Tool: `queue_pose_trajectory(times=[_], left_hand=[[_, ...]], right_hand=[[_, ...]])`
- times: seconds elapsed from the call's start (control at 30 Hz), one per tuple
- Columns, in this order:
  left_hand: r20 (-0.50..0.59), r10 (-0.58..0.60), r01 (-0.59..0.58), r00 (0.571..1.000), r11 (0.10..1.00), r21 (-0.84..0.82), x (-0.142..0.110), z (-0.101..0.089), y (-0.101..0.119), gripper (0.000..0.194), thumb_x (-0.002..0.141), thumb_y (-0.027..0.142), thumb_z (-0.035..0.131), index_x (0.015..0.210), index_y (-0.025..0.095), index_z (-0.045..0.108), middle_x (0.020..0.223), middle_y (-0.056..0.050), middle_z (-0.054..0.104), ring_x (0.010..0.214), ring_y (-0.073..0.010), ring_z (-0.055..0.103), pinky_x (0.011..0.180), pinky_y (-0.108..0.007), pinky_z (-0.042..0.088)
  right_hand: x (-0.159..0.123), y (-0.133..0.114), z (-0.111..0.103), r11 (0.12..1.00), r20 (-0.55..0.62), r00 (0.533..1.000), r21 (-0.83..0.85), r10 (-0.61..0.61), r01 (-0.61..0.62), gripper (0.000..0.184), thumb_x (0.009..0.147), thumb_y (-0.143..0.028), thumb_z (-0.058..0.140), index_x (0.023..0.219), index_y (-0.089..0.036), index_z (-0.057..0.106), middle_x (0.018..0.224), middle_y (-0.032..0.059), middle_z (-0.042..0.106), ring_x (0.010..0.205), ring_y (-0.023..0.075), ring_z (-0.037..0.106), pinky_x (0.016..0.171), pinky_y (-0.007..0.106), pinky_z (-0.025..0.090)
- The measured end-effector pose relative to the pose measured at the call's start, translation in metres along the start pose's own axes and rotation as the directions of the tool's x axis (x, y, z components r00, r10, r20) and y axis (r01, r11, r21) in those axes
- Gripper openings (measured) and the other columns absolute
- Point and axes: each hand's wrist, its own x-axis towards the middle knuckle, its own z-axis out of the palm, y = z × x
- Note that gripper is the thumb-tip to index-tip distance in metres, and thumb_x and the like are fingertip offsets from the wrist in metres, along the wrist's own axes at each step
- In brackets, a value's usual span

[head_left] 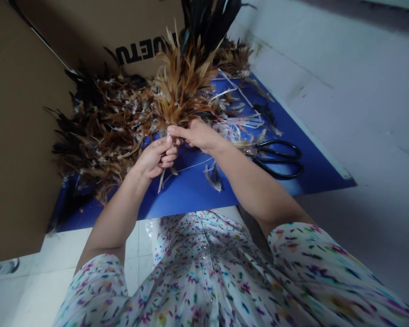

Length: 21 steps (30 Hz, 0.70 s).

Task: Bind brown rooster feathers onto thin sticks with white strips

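Both hands meet at the base of a fan-shaped feather duster (182,84), with golden-brown feathers below and long black ones at its top. Its thin stick points down toward me. My left hand (158,156) is closed around the stick just under the feathers. With thumb and fingers pinched at the lowest feathers, my right hand (197,134) grips the same spot from the other side. Whether a small feather or tie sits between the fingertips is hidden. A pale string (197,164) trails over the blue tabletop (177,195) below my hands.
A large heap of loose brown and black feathers (112,118) covers the left. Black-handled scissors (276,156) lie at the right, beside tangled white and pink strings (240,125). Cardboard (17,136) stands at the left and back; a pale wall (344,91) borders the right.
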Motion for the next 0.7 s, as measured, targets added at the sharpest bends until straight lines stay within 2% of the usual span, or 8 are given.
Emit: queue_pose_trajectory(times=[0.13, 0.17, 0.23, 0.3, 0.33, 0.4, 0.57, 0.7], left_hand=[[-0.057, 0.065, -0.065, 0.996, 0.998, 0.0, -0.005, -0.003, 0.01, 0.02, 0.094, 0.029, 0.062, 0.082, 0.013, 0.059, 0.057, 0.007, 0.036, 0.037, -0.0002, 0.028, 0.032, -0.008, 0.019], [-0.087, 0.085, -0.086, 0.993, 0.996, -0.005, -0.006, -0.005, 0.014, 0.02, 0.094, 0.03, 0.062, 0.082, 0.013, 0.058, 0.057, 0.007, 0.035, 0.037, -0.0001, 0.027, 0.032, -0.008, 0.019], [-0.144, 0.123, -0.127, 0.982, 0.992, -0.017, -0.007, -0.01, 0.02, 0.021, 0.093, 0.031, 0.063, 0.082, 0.014, 0.057, 0.056, 0.008, 0.034, 0.037, 0.0002, 0.027, 0.032, -0.008, 0.018], [-0.184, 0.158, -0.166, 0.97, 0.986, -0.029, -0.007, -0.016, 0.025, 0.021, 0.094, 0.031, 0.062, 0.082, 0.015, 0.056, 0.056, 0.008, 0.034, 0.037, 0.0003, 0.026, 0.032, -0.009, 0.016], [-0.196, 0.173, -0.183, 0.965, 0.982, -0.036, -0.006, -0.02, 0.027, 0.021, 0.095, 0.03, 0.061, 0.082, 0.015, 0.056, 0.056, 0.008, 0.034, 0.037, 0.0003, 0.026, 0.032, -0.009, 0.016], [-0.215, 0.193, -0.208, 0.957, 0.977, -0.05, -0.002, -0.025, 0.028, 0.022, 0.097, 0.029, 0.057, 0.081, 0.014, 0.056, 0.055, 0.008, 0.034, 0.037, 0.0001, 0.026, 0.031, -0.009, 0.016], [-0.283, 0.195, -0.221, 0.939, 0.973, -0.064, 0.006, -0.032, 0.026, 0.022, 0.098, 0.026, 0.053, 0.08, 0.014, 0.054, 0.054, 0.007, 0.036, 0.036, 0.0001, 0.026, 0.032, -0.009, 0.015], [-0.318, 0.187, -0.214, 0.929, 0.976, -0.051, 0.01, -0.034, 0.023, 0.022, 0.098, 0.026, 0.053, 0.08, 0.014, 0.054, 0.055, 0.007, 0.038, 0.036, 0.0004, 0.026, 0.032, -0.009, 0.015]], right_hand=[[0.007, 0.005, -0.004, 0.999, -0.049, 0.999, 0.033, 0.024, -0.022, 0.045, 0.082, -0.059, 0.071, 0.069, -0.019, 0.053, 0.054, -0.0055, 0.046, 0.046, 0.0062, 0.034, 0.043, 0.02, 0.028], [0.01, 0.008, -0.006, 1.0, -0.075, 0.997, -0.008, 0.002, -0.002, 0.042, 0.084, -0.055, 0.069, 0.07, -0.019, 0.054, 0.056, -0.0049, 0.048, 0.047, 0.0068, 0.036, 0.046, 0.021, 0.03], [0.014, 0.017, -0.009, 0.976, -0.104, 0.991, -0.209, -0.084, 0.061, 0.028, 0.087, -0.038, 0.069, 0.072, -0.017, 0.059, 0.06, -0.0033, 0.053, 0.054, 0.0086, 0.043, 0.054, 0.022, 0.036], [0.017, 0.026, -0.01, 0.863, -0.051, 0.982, -0.488, -0.181, 0.133, 0.008, 0.083, -0.018, 0.068, 0.075, -0.016, 0.066, 0.068, -0.0013, 0.058, 0.064, 0.011, 0.05, 0.066, 0.024, 0.04], [0.018, 0.03, -0.009, 0.779, -0.001, 0.977, -0.604, -0.213, 0.169, 0.006, 0.08, -0.011, 0.066, 0.079, -0.015, 0.069, 0.073, 0.0, 0.061, 0.07, 0.0123, 0.053, 0.071, 0.026, 0.04], [0.016, 0.035, -0.005, 0.635, 0.086, 0.966, -0.739, -0.242, 0.225, 0.019, 0.078, -0.006, 0.061, 0.089, -0.015, 0.073, 0.085, 0.0029, 0.064, 0.077, 0.0147, 0.055, 0.078, 0.029, 0.041], [0.007, 0.033, 0.008, 0.511, 0.16, 0.946, -0.809, -0.283, 0.29, 0.035, 0.086, -0.009, 0.051, 0.113, -0.018, 0.071, 0.1, 0.0071, 0.064, 0.088, 0.0191, 0.056, 0.08, 0.032, 0.04], [0.003, 0.032, 0.013, 0.32, 0.361, 0.895, -0.843, -0.262, 0.433, 0.028, 0.091, -0.014, 0.053, 0.109, -0.021, 0.073, 0.113, 0.0099, 0.062, 0.105, 0.0246, 0.051, 0.085, 0.036, 0.037]])
